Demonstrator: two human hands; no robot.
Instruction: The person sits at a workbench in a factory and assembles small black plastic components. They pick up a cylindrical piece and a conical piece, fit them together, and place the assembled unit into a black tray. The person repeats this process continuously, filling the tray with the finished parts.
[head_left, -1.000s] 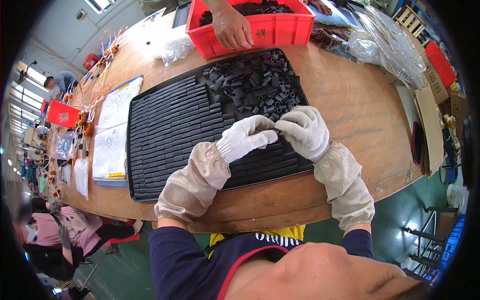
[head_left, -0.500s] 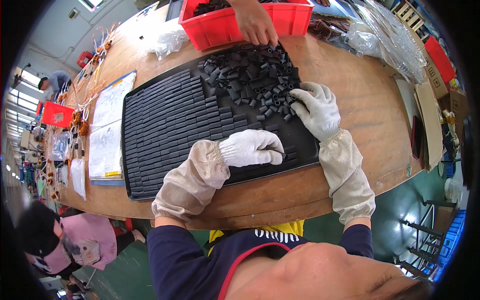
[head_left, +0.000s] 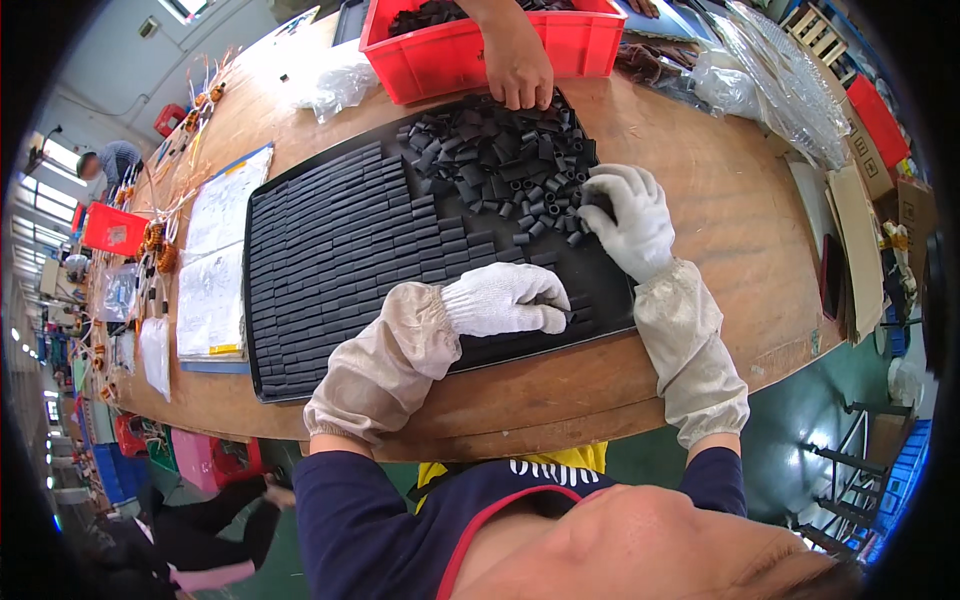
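A black tray (head_left: pixel 612 318) on the wooden table holds short black tubes. Tight rows of tubes (head_left: pixel 330 260) fill its left part; a loose heap of tubes (head_left: pixel 500 150) lies at its far right. My left hand (head_left: pixel 508 298), in a white knitted glove, is closed over the near right of the tray, with a black tube (head_left: pixel 570 317) at its fingertips. At the right edge of the heap, my gloved right hand (head_left: pixel 636 225) has thumb and fingers curled together by the loose tubes; what they hold is hidden. Beige sleeve covers wrap both forearms.
Another person's bare hand (head_left: pixel 520 75) reaches onto the heap's far side. Behind it stands a red bin (head_left: pixel 455 65) with more black pieces. Paper sheets (head_left: pixel 212 270) lie left of the tray. Clear plastic bags (head_left: pixel 785 85) and cardboard (head_left: pixel 855 250) are at the right.
My right hand has shifted slightly at the heap's edge; my left has barely moved. The other person's hand has dropped lower onto the heap. At lower left, a person in pink has moved away.
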